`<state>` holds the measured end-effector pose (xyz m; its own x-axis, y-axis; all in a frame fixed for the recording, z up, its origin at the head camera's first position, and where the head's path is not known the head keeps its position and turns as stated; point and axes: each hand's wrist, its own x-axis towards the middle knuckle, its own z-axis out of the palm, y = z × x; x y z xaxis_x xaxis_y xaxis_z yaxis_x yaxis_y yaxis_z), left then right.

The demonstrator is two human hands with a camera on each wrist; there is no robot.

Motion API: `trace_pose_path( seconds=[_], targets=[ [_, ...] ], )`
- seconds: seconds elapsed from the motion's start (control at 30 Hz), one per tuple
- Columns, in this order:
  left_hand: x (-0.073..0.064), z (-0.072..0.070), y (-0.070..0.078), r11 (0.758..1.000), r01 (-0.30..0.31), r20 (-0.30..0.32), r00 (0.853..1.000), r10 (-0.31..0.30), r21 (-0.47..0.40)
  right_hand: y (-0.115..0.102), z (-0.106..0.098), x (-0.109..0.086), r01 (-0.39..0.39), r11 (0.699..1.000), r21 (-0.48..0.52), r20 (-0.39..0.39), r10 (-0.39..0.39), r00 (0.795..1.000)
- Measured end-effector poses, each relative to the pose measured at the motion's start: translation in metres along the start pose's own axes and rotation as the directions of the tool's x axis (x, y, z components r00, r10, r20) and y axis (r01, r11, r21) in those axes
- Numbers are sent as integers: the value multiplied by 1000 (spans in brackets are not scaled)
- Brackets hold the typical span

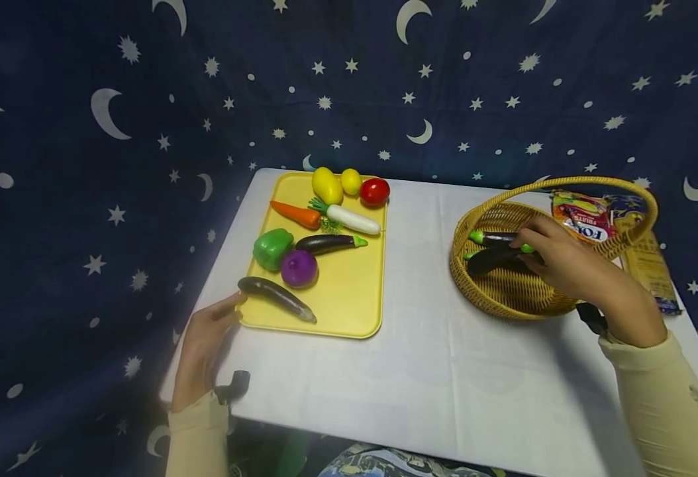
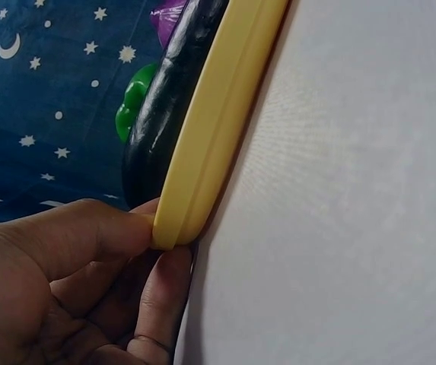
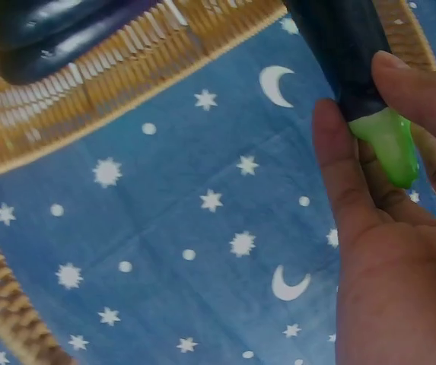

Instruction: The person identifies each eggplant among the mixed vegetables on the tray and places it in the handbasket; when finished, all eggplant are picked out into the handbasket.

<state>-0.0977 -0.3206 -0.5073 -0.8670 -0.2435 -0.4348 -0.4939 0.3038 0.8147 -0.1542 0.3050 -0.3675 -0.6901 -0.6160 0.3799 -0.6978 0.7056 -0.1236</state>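
Note:
My left hand [image 1: 202, 341] pinches the near left corner of a yellow tray [image 1: 349, 305], thumb and fingers on its rim in the left wrist view. Close to that thumb, a long dark eggplant [image 1: 277, 298] lies on the tray. Over the wicker basket [image 1: 480, 301], my right hand [image 1: 563, 262] holds a dark eggplant [image 3: 343, 57] by its green-stemmed end. Other eggplants [image 3: 42, 46] lie inside the basket. The right hand partly covers the basket's contents in the head view.
The tray also bears a green pepper [image 1: 273, 249], purple onion [image 1: 299, 268], another eggplant [image 1: 328, 244], carrot [image 1: 297, 214], white radish [image 1: 355, 219], yellow lemons [image 1: 327, 186] and a red tomato [image 1: 375, 192]. Snack packets [image 1: 584, 215] lie behind the basket, whose handle [image 1: 587, 179] arches upward.

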Motion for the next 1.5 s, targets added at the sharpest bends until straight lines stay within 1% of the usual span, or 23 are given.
trace_pose_path(
  seconds=[0.1, 0.13, 0.23, 0.43, 0.53, 0.6, 0.63, 0.7, 0.73, 0.77, 0.87, 0.9, 0.97, 1.1, 1.27, 1.33, 1.4, 1.5],
  targets=[
    [-1, 0, -1, 1000, -9, 1, 1000, 9, -4, 6, 3, -5, -46, 999, -16, 54, 47, 997],
    [-2, 0, -1, 1000, -8, 0, 1000, 8, -4, 8, 3, -6, -68, 997, -20, 77, 69, 995],
    [-3, 0, 0, 1000, 1, -13, 1000, 0, 11, 13, 2, -6, -103, 994, -27, 132, 106, 986],
    [-1, -2, -1, 1000, -6, -24, 1000, 6, -7, 16, 3, 3, -121, 993, -8, 181, 120, 976],
    [2, -1, -2, 1000, 6, -25, 1000, -6, 6, 16, 5, 5, -136, 991, 5, 207, 132, 969],
    [3, 0, -1, 1000, 22, -22, 1000, -22, 22, 18, 5, 4, -170, 986, -2, 246, 165, 955],
    [4, 0, -1, 999, 25, -21, 999, -25, 33, 19, 5, 5, -185, 983, -6, 270, 180, 946],
    [3, 0, 0, 999, 23, -22, 1000, -22, 47, 24, 4, 6, -233, 972, -22, 343, 226, 912],
    [3, 0, 1, 998, 22, -24, 999, -21, 51, 26, 4, 8, -254, 967, -31, 384, 246, 890],
    [3, -1, 1, 999, 16, -23, 1000, -15, 51, 29, 4, 9, -272, 961, -39, 430, 262, 864],
    [3, -2, 2, 999, 0, -22, 1000, 1, 51, 38, 5, 14, -305, 952, -28, 548, 270, 792],
    [3, -2, 2, 999, -4, -20, 1000, 5, 47, 40, 6, 15, -313, 950, -20, 577, 267, 772],
    [4, -2, 2, 999, 1, -17, 1000, 0, 38, 44, 9, 15, -335, 942, -9, 617, 269, 740],
    [6, -1, 2, 999, 6, -15, 1000, -5, 35, 50, 15, 13, -378, 925, -22, 664, 296, 686],
    [5, -4, 1, 999, 28, -2, 1000, -28, 43, 54, 21, 19, -371, 928, -27, 709, 279, 648],
    [5, -5, 1, 998, 35, 3, 999, -36, 43, 55, 22, 24, -346, 938, -34, 711, 266, 651],
    [5, -5, 0, 999, 28, 10, 1000, -28, 38, 55, 21, 29, -346, 937, -50, 716, 276, 642],
    [6, -4, -2, 1000, 3, 17, 1000, -4, 31, 54, 21, 30, -356, 932, -69, 720, 294, 629]
  ],
)
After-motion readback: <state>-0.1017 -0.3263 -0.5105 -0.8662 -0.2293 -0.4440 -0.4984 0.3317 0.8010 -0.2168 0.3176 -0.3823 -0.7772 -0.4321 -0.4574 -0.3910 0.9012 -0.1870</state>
